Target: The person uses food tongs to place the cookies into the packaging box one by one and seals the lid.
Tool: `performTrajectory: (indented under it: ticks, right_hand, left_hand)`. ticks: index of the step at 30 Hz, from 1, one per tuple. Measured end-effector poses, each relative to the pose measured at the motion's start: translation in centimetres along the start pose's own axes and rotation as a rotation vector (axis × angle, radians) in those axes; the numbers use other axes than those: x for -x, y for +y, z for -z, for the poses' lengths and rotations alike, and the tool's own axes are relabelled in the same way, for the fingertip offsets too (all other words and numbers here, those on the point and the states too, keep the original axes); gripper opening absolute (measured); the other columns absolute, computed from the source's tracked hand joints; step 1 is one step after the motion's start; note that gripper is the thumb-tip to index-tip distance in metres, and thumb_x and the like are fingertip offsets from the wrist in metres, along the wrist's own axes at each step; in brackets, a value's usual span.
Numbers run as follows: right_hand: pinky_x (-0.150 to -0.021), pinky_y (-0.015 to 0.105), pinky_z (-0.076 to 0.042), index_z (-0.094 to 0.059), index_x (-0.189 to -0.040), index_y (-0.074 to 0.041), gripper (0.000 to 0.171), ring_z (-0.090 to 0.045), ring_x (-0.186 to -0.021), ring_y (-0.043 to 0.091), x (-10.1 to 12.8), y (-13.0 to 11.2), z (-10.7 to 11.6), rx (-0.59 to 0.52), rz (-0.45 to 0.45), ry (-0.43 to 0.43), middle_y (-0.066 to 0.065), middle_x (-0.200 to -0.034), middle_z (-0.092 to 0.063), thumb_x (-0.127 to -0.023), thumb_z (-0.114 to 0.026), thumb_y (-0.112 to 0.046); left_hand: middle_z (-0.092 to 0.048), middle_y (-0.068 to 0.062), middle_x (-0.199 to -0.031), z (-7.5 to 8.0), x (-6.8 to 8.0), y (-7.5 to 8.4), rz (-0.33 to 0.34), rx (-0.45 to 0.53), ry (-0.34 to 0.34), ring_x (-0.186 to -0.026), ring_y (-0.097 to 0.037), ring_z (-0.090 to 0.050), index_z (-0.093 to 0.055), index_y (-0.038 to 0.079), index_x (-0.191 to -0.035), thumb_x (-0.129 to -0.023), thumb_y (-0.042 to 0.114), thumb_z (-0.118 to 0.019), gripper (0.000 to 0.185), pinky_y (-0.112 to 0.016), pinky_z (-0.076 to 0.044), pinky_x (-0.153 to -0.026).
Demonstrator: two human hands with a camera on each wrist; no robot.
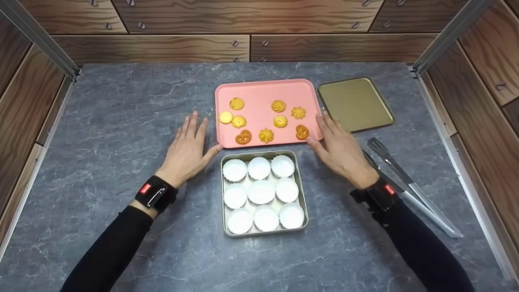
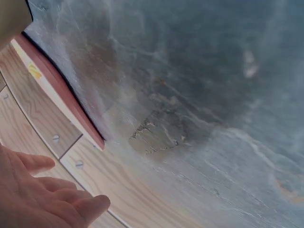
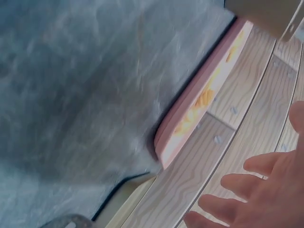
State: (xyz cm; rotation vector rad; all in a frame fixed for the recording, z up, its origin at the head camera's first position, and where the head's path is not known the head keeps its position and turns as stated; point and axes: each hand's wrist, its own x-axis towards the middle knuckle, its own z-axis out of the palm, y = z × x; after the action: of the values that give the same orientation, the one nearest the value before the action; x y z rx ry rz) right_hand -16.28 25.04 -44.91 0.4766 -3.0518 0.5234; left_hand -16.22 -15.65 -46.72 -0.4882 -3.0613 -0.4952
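Observation:
In the head view a pink tray bears several cookies, among them a pretzel-shaped cookie and a swirled cookie. My left hand is at the tray's left side, fingers straight, its thumb near the front left corner. At the right side is my right hand, fingers extended, fingertips by the tray's right edge. Neither hand grips anything; whether they touch the tray I cannot tell. Nearer to me stands a square tin with rows of white paper cups.
A gold-coloured square lid lies right of the pink tray. Metal tongs with dark tips lie partly beneath the right hand and forearm. Wood-patterned panels border the grey marbled table at the back and sides.

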Motion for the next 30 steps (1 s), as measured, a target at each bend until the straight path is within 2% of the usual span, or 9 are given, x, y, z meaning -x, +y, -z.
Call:
performTrajectory:
  ticks: [7, 9, 11, 13, 15, 19, 23, 26, 30]
  right_hand:
    - [-0.119, 0.061, -0.036, -0.032, -0.159, 0.003, 0.078, -0.041, -0.143, 0.047, 1.3, -1.3, -0.4, -0.058, 0.075, 0.016, 0.026, -0.161, -0.035, -0.106, -0.047, -0.054]
    - [-0.104, 0.057, -0.054, -0.043, -0.153, 0.004, 0.073, -0.062, -0.122, 0.045, 1.5, -1.6, -0.5, -0.075, 0.114, 0.060, 0.027, -0.152, -0.048, -0.105, -0.052, -0.051]
    - [-0.081, 0.050, -0.063, -0.057, -0.144, 0.002, 0.064, -0.072, -0.093, 0.038, 1.6, -1.9, -0.7, -0.076, 0.156, 0.102, 0.026, -0.133, -0.065, -0.104, -0.058, -0.048]
    - [-0.060, 0.041, -0.059, -0.070, -0.129, -0.002, 0.052, -0.066, -0.066, 0.026, 1.7, -2.1, -0.9, -0.056, 0.192, 0.124, 0.019, -0.103, -0.076, -0.102, -0.061, -0.046]
    - [-0.048, 0.034, -0.048, -0.077, -0.110, -0.008, 0.042, -0.054, -0.053, 0.016, 1.7, -2.2, -1.1, -0.044, 0.216, 0.119, 0.008, -0.076, -0.072, -0.101, -0.063, -0.046]
    - [-0.045, 0.028, -0.033, -0.072, -0.084, -0.013, 0.038, -0.040, -0.049, 0.009, 1.8, -2.6, -1.5, -0.020, 0.246, 0.074, -0.004, -0.056, -0.052, -0.099, -0.064, -0.047]
    - [-0.044, 0.026, -0.032, -0.074, -0.089, -0.012, 0.033, -0.039, -0.048, 0.008, 2.0, -2.8, -1.8, -0.039, 0.233, 0.007, -0.007, -0.058, -0.052, -0.098, -0.066, -0.042]
    - [-0.044, 0.026, -0.039, -0.078, -0.109, -0.010, 0.032, -0.047, -0.051, 0.007, 2.1, -3.0, -1.8, -0.086, 0.205, -0.023, -0.005, -0.065, -0.064, -0.097, -0.067, -0.037]
    - [-0.043, 0.025, -0.039, -0.079, -0.115, -0.009, 0.029, -0.047, -0.050, 0.006, 2.1, -3.1, -1.8, -0.132, 0.200, -0.031, -0.005, -0.066, -0.065, -0.096, -0.067, -0.029]
  left_hand:
    - [-0.017, -0.029, -0.167, 0.2, 1.0, 0.7, -0.062, -0.010, 0.011, -0.155, -0.044, -0.015, -0.025, -0.005, -0.160, -0.104, 0.065, -0.039, 0.091, -0.059, -0.018, -0.128]
    - [-0.030, -0.029, -0.162, 0.4, 1.1, 0.7, -0.074, 0.017, 0.032, -0.151, -0.044, -0.029, -0.035, -0.006, -0.156, -0.104, 0.063, -0.041, 0.087, -0.059, -0.028, -0.125]
    - [-0.050, -0.028, -0.150, 0.5, 1.1, 0.7, -0.086, 0.055, 0.062, -0.138, -0.044, -0.050, -0.048, -0.005, -0.149, -0.105, 0.060, -0.045, 0.079, -0.058, -0.044, -0.115]
    - [-0.066, -0.025, -0.131, 0.6, 1.2, 0.7, -0.092, 0.089, 0.076, -0.117, -0.041, -0.066, -0.061, -0.002, -0.139, -0.105, 0.057, -0.049, 0.069, -0.057, -0.057, -0.100]
    - [-0.076, -0.019, -0.106, 0.7, 1.4, 0.8, -0.099, 0.114, 0.070, -0.090, -0.035, -0.074, -0.071, 0.001, -0.127, -0.104, 0.054, -0.052, 0.061, -0.053, -0.063, -0.081]
    - [-0.070, -0.007, -0.074, 0.7, 1.8, 1.0, -0.080, 0.161, -0.009, -0.061, -0.019, -0.062, -0.079, 0.005, -0.111, -0.103, 0.054, -0.055, 0.055, -0.041, -0.057, -0.059]
    - [-0.074, -0.004, -0.079, 0.8, 2.1, 1.4, -0.028, 0.284, -0.108, -0.056, -0.011, -0.057, -0.080, 0.006, -0.113, -0.099, 0.051, -0.062, 0.051, -0.031, -0.052, -0.054]
    - [-0.076, -0.005, -0.081, 0.9, 2.3, 1.7, 0.003, 0.407, -0.179, -0.050, -0.008, -0.052, -0.078, 0.005, -0.117, -0.096, 0.044, -0.066, 0.046, -0.024, -0.046, -0.047]
    - [-0.077, -0.003, -0.083, 0.8, 2.2, 2.1, 0.024, 0.505, -0.216, -0.053, -0.009, -0.057, -0.078, 0.004, -0.114, -0.092, 0.034, -0.072, 0.038, -0.023, -0.048, -0.046]
